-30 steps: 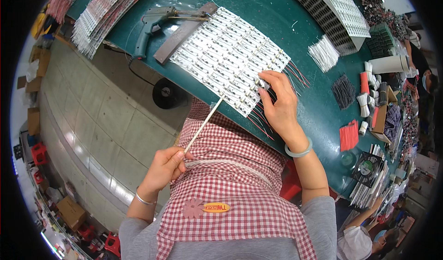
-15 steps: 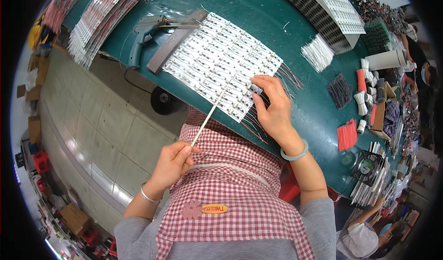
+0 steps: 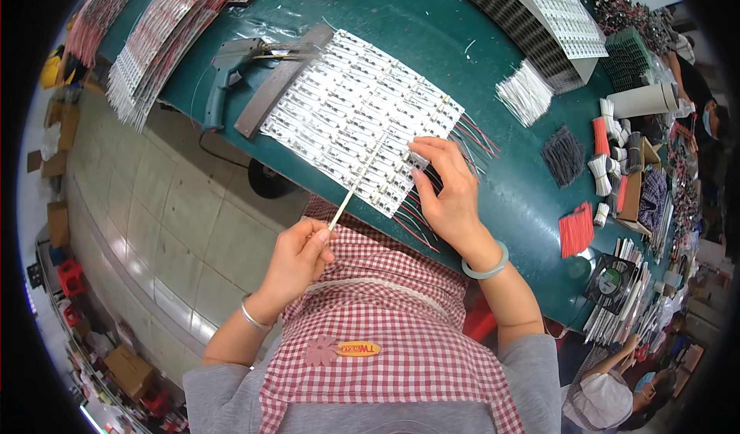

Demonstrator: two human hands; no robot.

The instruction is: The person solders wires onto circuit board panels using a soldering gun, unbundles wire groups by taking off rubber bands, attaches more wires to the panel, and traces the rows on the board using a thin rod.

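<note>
A panel of white circuit boards (image 3: 339, 102) with rows of small dark parts lies slanted on the green table. Red and dark wires (image 3: 416, 230) stick out from its right edge. My left hand (image 3: 297, 257) pinches a thin pale stick (image 3: 344, 207), whose far end reaches over the panel's lower part. My right hand (image 3: 451, 199) rests at the panel's right edge, thumb and fingers bent round a small greyish piece that I cannot make out. A dark bar (image 3: 270, 95) lies along the panel's left edge.
A teal glue gun (image 3: 223, 79) lies left of the bar, its nozzle across it. Stacked board panels (image 3: 539, 18) stand at the far right. Bundles of white wires (image 3: 524, 93), black wires (image 3: 563, 156) and red wires (image 3: 576, 230) lie on the right.
The panel, bar and glue gun sit slightly lower and further left in the picture. My left hand has moved up a little with the stick, which reaches further over the panel.
</note>
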